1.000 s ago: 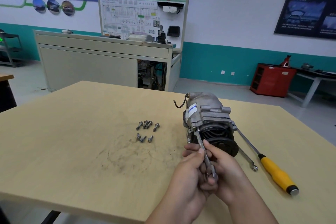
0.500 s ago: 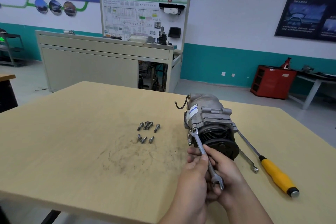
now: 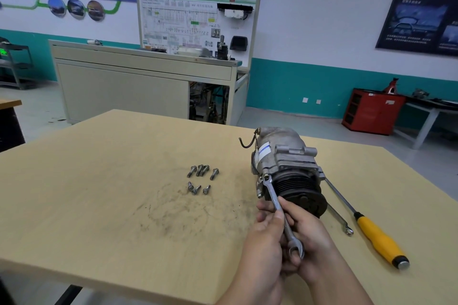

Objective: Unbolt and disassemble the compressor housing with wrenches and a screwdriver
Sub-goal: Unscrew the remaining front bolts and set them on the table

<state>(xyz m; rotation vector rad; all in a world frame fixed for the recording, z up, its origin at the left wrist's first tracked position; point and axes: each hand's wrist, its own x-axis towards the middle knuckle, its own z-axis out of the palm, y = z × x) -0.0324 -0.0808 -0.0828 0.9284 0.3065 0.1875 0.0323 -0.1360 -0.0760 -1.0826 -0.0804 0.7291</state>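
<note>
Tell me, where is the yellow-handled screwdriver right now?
In the head view, the yellow-handled screwdriver lies on the wooden table, right of the compressor and just beside a spare wrench.

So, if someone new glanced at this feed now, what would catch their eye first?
The grey metal compressor with a black ribbed pulley, right of centre on the wooden table, draws the eye, with the left hand and right hand gripping a steel combination wrench set on its near-left side. Next come seven loose silver bolts to its left and a yellow-handled screwdriver to its right.
</note>
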